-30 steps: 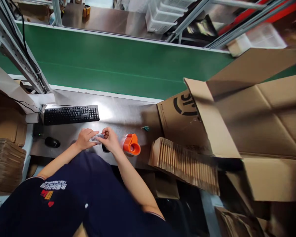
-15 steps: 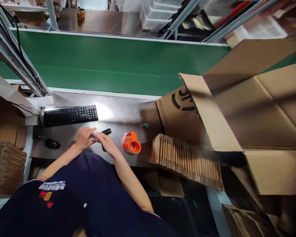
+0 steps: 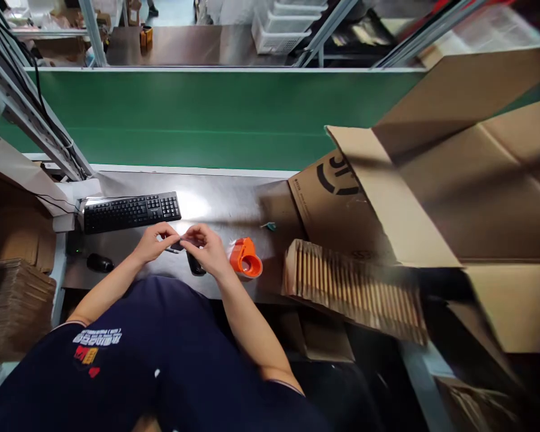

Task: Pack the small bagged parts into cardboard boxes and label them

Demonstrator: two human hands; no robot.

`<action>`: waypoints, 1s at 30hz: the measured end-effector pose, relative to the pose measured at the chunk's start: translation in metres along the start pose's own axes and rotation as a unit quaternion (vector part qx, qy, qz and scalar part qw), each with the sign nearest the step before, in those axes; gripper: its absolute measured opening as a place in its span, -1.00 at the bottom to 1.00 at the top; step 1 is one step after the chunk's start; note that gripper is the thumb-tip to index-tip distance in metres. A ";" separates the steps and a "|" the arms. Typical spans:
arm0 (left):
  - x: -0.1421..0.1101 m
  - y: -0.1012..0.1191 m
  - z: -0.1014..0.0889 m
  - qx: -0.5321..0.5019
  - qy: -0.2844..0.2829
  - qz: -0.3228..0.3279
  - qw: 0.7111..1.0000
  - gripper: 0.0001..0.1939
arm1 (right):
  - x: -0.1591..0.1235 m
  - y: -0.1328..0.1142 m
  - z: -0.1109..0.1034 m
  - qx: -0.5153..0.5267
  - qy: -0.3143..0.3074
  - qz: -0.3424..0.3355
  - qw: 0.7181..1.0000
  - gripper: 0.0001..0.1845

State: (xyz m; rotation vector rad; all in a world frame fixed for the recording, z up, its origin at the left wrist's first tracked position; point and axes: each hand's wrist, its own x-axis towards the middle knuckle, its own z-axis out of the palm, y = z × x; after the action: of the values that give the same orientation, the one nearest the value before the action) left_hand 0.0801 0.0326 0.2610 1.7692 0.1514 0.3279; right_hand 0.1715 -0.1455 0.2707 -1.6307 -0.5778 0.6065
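My left hand (image 3: pixel 154 241) and my right hand (image 3: pixel 208 249) meet above the steel worktop (image 3: pixel 225 207), both pinching a small clear item (image 3: pixel 178 243) between their fingertips. What the item is stays too small to tell. A dark handheld device (image 3: pixel 195 264) lies on the worktop just under my right hand. An orange tape dispenser (image 3: pixel 246 258) stands right of my right hand, close to the front edge.
A black keyboard (image 3: pixel 131 211) and black mouse (image 3: pixel 99 262) lie at left. A green conveyor belt (image 3: pixel 207 117) runs behind. Open cardboard boxes (image 3: pixel 436 180) and a row of flat cartons (image 3: pixel 355 288) fill the right; stacked cardboard (image 3: pixel 13 306) sits at left.
Both hands stayed together at the small item, shifting slightly right. The dark device, seen beyond the fingers half a second ago, now lies under my right hand. The view tilted a little.
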 end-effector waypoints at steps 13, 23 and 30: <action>-0.005 0.001 0.004 -0.040 0.102 0.029 0.994 -0.62 | -0.013 -0.014 0.002 -0.061 0.040 -0.099 0.992 -0.79; 0.020 0.019 0.013 -0.136 0.108 -0.141 0.975 -0.57 | 0.011 -0.029 -0.005 -0.026 0.015 -0.063 0.998 -0.75; 0.049 0.045 0.009 -0.189 0.095 -0.251 0.945 -0.63 | 0.041 -0.036 -0.018 0.009 -0.015 0.022 1.000 -0.51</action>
State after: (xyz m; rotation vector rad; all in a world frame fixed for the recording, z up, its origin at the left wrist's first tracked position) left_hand 0.1261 0.0278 0.3098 1.2615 0.6242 0.1411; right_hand 0.2127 -0.1267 0.3062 -1.6234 -0.5582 0.6672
